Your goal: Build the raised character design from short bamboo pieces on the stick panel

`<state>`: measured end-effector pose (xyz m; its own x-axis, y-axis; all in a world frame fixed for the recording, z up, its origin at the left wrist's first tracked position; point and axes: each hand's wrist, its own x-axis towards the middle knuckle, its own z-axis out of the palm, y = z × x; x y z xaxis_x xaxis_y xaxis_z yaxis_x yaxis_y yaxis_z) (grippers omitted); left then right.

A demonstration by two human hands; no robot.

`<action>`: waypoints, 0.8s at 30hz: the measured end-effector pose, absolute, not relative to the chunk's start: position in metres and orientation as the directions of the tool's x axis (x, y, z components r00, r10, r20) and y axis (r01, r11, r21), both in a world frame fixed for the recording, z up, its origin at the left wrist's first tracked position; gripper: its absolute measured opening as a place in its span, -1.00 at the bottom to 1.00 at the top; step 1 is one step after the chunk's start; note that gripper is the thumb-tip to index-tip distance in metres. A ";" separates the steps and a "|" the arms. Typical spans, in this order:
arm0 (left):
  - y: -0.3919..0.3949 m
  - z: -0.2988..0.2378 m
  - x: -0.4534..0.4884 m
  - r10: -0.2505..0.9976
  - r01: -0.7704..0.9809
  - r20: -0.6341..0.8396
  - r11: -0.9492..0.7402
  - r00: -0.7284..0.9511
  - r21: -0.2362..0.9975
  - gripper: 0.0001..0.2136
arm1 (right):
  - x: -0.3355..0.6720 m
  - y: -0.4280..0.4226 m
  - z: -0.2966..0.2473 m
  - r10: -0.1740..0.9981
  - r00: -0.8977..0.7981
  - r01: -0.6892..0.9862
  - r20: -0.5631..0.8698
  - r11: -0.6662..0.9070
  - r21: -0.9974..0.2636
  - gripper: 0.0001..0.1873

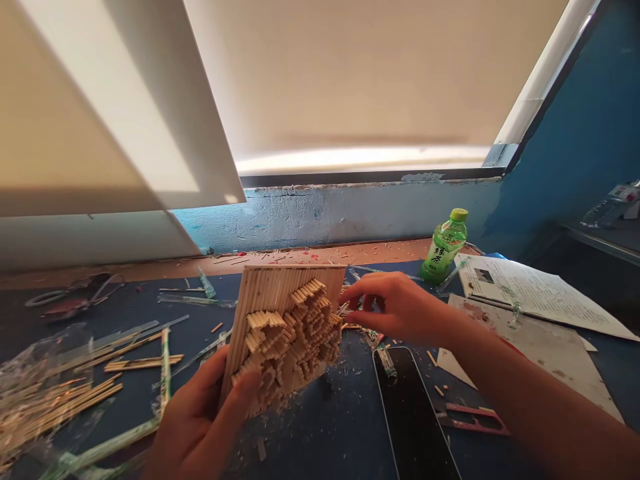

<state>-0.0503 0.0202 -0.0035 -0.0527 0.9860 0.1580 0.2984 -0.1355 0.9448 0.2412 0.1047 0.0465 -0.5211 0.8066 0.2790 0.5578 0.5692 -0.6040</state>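
Observation:
My left hand (pixel 205 413) grips the lower left edge of a stick panel (pixel 237 347), thumb in front and fingers behind. The panel is tilted upright and made of thin wooden sticks laid side by side. Raised clusters of short cut stick pieces (pixel 305 333) stand out from its face in curved rows. My right hand (pixel 385 303) is beside the panel's right edge, over a small pile of cut stick bits (pixel 353 327). Its thumb and forefinger are bent with a gap between them, and nothing is visible in them.
A black phone (pixel 413 420) lies in front, with pink-handled snips (pixel 473 419) to its right. Long wooden sticks (pixel 65 407) and plastic wrappers (pixel 165 367) are scattered at left. A green tea bottle (pixel 444 247) stands at the back, near an open booklet (pixel 540 293) and stained cardboard (pixel 540 357).

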 end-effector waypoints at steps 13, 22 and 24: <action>0.019 -0.003 -0.049 0.985 0.259 0.166 -0.148 -0.046 0.954 -0.66 | 0.217 0.104 0.019 0.833 -0.520 0.367 0.189 0.418 -0.831 -0.94; 0.021 -0.006 -0.051 0.987 0.263 0.154 -0.138 -0.043 0.955 -0.63 | 0.249 0.094 0.067 0.789 -0.592 0.241 0.162 0.365 -0.899 -0.84; 0.021 -0.006 -0.051 0.987 0.282 0.156 -0.141 -0.030 0.949 -0.63 | 0.270 0.083 0.088 0.822 -0.489 0.171 0.292 0.419 -0.892 -0.87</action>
<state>-0.0514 0.0207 -0.0058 -0.0299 0.9874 0.1555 0.2821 -0.1409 0.9490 0.2703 0.0831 0.0880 -0.4886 0.8222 0.2920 0.1713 0.4185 -0.8919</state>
